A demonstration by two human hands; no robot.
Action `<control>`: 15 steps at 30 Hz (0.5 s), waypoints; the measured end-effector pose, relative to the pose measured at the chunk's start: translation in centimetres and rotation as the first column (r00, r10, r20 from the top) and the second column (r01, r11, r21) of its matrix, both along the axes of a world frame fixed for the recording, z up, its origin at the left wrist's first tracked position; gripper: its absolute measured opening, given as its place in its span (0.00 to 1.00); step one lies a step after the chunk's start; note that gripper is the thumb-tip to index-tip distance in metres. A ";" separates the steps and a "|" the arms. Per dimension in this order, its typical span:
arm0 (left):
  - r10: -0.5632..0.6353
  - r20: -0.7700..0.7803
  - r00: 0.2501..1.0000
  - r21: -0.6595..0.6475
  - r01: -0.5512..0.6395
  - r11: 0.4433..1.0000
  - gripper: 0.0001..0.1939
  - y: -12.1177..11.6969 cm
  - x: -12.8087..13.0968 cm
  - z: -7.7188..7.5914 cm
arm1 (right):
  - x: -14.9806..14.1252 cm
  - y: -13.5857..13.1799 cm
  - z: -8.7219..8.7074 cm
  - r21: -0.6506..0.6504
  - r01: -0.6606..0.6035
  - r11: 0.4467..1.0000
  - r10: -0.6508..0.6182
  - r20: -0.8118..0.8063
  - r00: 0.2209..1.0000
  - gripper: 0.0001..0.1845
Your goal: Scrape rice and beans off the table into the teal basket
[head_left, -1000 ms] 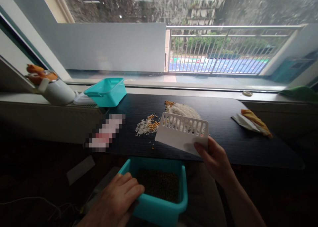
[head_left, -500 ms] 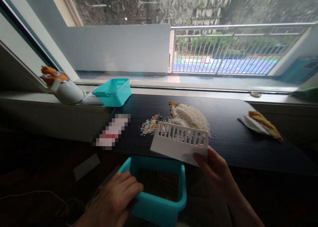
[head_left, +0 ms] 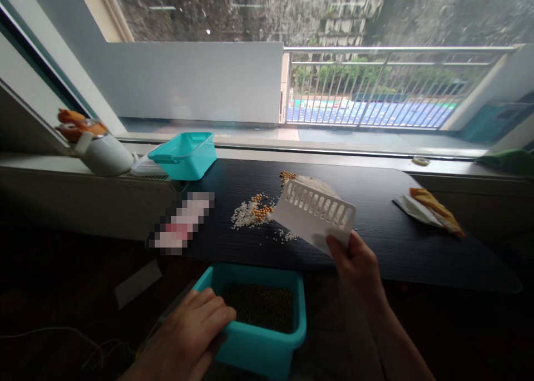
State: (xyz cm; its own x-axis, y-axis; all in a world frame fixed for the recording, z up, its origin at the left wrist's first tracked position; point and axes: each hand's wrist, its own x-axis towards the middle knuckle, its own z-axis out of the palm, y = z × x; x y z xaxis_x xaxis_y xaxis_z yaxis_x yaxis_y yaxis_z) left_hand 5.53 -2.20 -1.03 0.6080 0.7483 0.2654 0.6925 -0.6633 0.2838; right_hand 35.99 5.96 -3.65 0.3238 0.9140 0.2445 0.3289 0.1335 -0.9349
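Observation:
My right hand grips the lower corner of a white slotted plastic scraper and holds it tilted over the black table. Behind the scraper lies a pile of white rice with yellow beans at its far left edge. A smaller heap of rice and beans sits to the left of the scraper. My left hand clasps the near left rim of a teal tub, held below the table's front edge. Dark beans fill the bottom of the tub.
A second teal tub stands at the table's back left, beside a white jar on the sill. A blurred pink-white object lies at the left. A yellow wrapper on white paper lies at the right. A window and railing are behind.
My right hand has swung the scraper up and away from the front edge, tilting it over the rice pile. Loose grains now lie in front of it. My left hand and the tub stayed put.

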 end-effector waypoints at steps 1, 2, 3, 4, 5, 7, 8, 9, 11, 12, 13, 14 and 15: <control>-0.001 0.006 1.000 0.011 0.001 1.000 0.20 0.0 0.0 0.0 | -0.2 0.4 0.1 0.003 -0.021 1.000 0.021 -0.019 1.000 0.17; -0.002 0.011 1.000 0.022 0.002 1.000 0.19 0.1 0.0 0.0 | -0.4 0.8 0.2 0.007 -0.039 0.999 0.039 -0.031 0.999 0.17; -0.005 0.013 1.000 0.031 0.004 1.000 0.19 0.1 0.1 0.0 | -0.6 1.2 0.3 0.008 -0.055 0.998 0.055 -0.034 0.998 0.17; -0.006 0.015 1.000 0.040 0.006 0.999 0.19 0.1 0.1 0.1 | -0.9 1.5 0.4 0.006 -0.068 0.998 0.068 -0.031 0.997 0.16; -0.005 0.015 1.000 0.049 0.004 0.999 0.19 0.2 0.2 0.2 | -1.0 1.8 0.5 0.000 -0.082 0.997 0.082 -0.023 0.996 0.16; 0.001 0.010 1.000 0.072 -0.001 0.997 0.20 0.2 0.3 0.4 | -1.2 2.2 0.5 -0.014 -0.110 0.994 0.110 -0.002 0.994 0.15; 0.000 0.008 1.000 0.087 -0.001 0.996 0.20 0.2 0.3 0.5 | -1.1 2.3 0.5 -0.019 -0.123 0.992 0.123 0.005 0.992 0.15; -0.002 0.007 1.000 0.096 0.002 0.995 0.20 0.2 0.3 0.5 | -1.1 2.3 0.5 -0.022 -0.134 0.991 0.135 0.011 0.991 0.15; -0.001 0.010 1.000 0.098 0.000 0.995 0.20 0.2 0.4 0.5 | -0.8 2.2 0.5 -0.026 -0.147 0.989 0.147 0.016 0.989 0.15; 0.005 0.009 1.000 0.087 -0.006 0.996 0.21 0.2 0.3 0.4 | -0.7 2.0 0.5 -0.027 -0.149 0.989 0.149 0.017 0.989 0.15; 0.015 0.008 1.000 0.069 -0.015 0.997 0.21 0.1 0.3 0.3 | -0.6 1.8 0.6 -0.027 -0.150 0.988 0.151 0.017 0.988 0.15; 0.026 0.002 1.000 0.047 -0.026 0.999 0.22 0.1 0.2 0.2 | -0.6 1.6 0.6 -0.025 -0.151 0.988 0.152 0.015 0.988 0.14; 0.034 -0.005 0.999 0.025 -0.034 0.999 0.22 0.0 0.2 0.1 | -0.5 1.5 0.7 -0.021 -0.153 0.988 0.153 0.011 0.988 0.14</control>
State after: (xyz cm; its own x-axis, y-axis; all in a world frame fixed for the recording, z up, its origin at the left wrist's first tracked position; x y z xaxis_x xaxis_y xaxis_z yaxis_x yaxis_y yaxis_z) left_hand 5.71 -2.20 -0.89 0.5839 0.7618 0.2807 0.7162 -0.6461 0.2637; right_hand 35.45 7.45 -2.93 0.1769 0.9574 0.2284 0.3178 0.1641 -0.9338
